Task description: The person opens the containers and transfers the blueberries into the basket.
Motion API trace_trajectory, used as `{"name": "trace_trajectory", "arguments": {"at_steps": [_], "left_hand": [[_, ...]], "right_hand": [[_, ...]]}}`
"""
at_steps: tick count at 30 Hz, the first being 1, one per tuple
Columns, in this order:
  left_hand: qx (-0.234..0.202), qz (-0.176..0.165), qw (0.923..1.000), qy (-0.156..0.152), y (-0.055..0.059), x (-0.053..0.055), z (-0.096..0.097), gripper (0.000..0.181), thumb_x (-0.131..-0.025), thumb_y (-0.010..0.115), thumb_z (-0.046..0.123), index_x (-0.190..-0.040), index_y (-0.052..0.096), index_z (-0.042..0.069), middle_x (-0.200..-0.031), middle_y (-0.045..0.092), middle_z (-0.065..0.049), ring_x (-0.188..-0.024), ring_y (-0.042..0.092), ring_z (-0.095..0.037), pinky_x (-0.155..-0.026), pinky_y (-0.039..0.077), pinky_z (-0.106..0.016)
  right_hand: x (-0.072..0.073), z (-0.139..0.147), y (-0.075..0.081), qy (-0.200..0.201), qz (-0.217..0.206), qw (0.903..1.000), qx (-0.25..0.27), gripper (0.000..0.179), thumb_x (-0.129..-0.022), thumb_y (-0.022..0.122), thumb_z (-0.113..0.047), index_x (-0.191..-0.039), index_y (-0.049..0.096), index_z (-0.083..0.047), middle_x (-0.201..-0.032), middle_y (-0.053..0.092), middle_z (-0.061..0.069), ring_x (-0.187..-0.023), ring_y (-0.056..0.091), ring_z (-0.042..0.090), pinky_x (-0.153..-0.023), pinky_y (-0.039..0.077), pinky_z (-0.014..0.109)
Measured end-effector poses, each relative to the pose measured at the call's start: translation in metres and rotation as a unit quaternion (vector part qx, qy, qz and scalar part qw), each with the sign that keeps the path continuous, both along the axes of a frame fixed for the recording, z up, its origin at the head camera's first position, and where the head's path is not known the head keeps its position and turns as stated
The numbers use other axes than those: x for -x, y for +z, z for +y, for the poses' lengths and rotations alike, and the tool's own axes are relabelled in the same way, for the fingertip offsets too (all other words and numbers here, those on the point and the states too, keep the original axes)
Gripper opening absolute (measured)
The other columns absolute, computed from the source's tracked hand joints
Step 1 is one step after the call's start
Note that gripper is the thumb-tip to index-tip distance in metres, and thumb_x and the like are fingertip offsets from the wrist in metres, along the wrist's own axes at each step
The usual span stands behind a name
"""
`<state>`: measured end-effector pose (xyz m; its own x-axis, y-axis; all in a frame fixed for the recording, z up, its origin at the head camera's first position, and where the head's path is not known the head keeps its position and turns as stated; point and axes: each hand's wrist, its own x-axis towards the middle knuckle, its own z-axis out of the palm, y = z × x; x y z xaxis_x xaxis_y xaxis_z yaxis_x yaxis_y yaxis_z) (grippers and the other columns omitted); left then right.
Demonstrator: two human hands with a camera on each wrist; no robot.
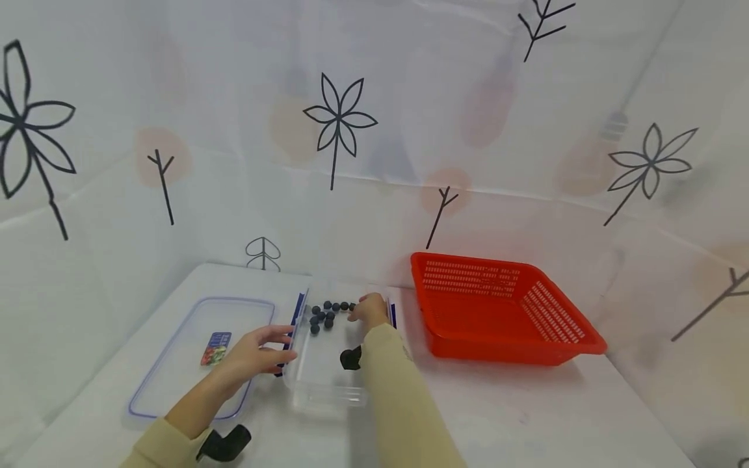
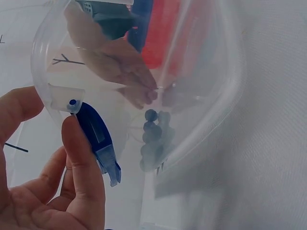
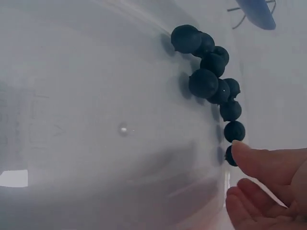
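white tabletop (image 1: 526, 409), clear box (image 1: 324, 394). left grip (image 1: 253, 354) spread against box, right grip (image 1: 371, 310) loosely parted by its dark balls (image 1: 321, 316), both empty.

The left forearm (image 1: 196, 403), bare past a pale yellow fabric cuff (image 1: 158, 445), slants forward and inward; the bare left hand (image 1: 253, 354) has its fingers (image 1: 277, 330) parted and gently bent. The right arm (image 1: 404, 396), in a long pale yellow fabric sleeve, reaches farther — the bare right hand's (image 1: 372, 311) thumb (image 3: 266, 165) extended, fingers loosely curled.
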<state>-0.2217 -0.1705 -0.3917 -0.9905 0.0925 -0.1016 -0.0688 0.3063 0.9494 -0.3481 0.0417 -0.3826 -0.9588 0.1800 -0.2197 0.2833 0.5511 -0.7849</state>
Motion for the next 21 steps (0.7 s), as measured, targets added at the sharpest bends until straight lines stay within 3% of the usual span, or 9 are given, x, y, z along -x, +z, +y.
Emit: {"name": "trace_trajectory", "arguments": {"at_steps": [8, 15, 21], "left_hand": [[-0.001, -0.007, 1.0, 0.001, 0.002, 0.001, 0.0, 0.062, -0.076, 0.077, 0.024, -0.13, 0.051, 0.007, -0.12, 0.052, -0.012, -0.088, 0.06, -0.019, -0.073, 0.055, -0.036], [0.001, -0.009, 1.0, 0.003, 0.004, 0.0, 0.0, 0.064, -0.075, 0.078, 0.026, -0.13, 0.051, 0.007, -0.12, 0.052, -0.012, -0.087, 0.06, -0.019, -0.073, 0.055, -0.035], [0.004, -0.013, 0.9999, 0.006, 0.002, 0.001, 0.0, 0.062, -0.076, 0.077, 0.024, -0.13, 0.052, 0.008, -0.12, 0.052, -0.012, -0.087, 0.06, -0.019, -0.073, 0.055, -0.035]], "right_hand": [[0.009, 0.0, -0.015, 0.021, 0.017, 0.9995, 0.013, 0.037, -0.07, 0.075, 0.006, -0.105, 0.066, 0.0, -0.103, 0.063, 0.015, -0.102, 0.055, 0.03, -0.092, 0.045, 0.041], [0.009, -0.004, -0.015, 0.047, 0.01, 0.9982, 0.035, 0.035, -0.072, 0.075, 0.006, -0.106, 0.066, 0.0, -0.098, 0.063, 0.013, -0.097, 0.055, 0.028, -0.093, 0.044, 0.042], [0.009, -0.006, -0.016, 0.097, 0.013, 0.9948, -0.026, 0.024, -0.074, 0.076, -0.001, -0.097, 0.069, -0.002, -0.092, 0.064, 0.009, -0.092, 0.055, 0.025, -0.09, 0.045, 0.038]]}}
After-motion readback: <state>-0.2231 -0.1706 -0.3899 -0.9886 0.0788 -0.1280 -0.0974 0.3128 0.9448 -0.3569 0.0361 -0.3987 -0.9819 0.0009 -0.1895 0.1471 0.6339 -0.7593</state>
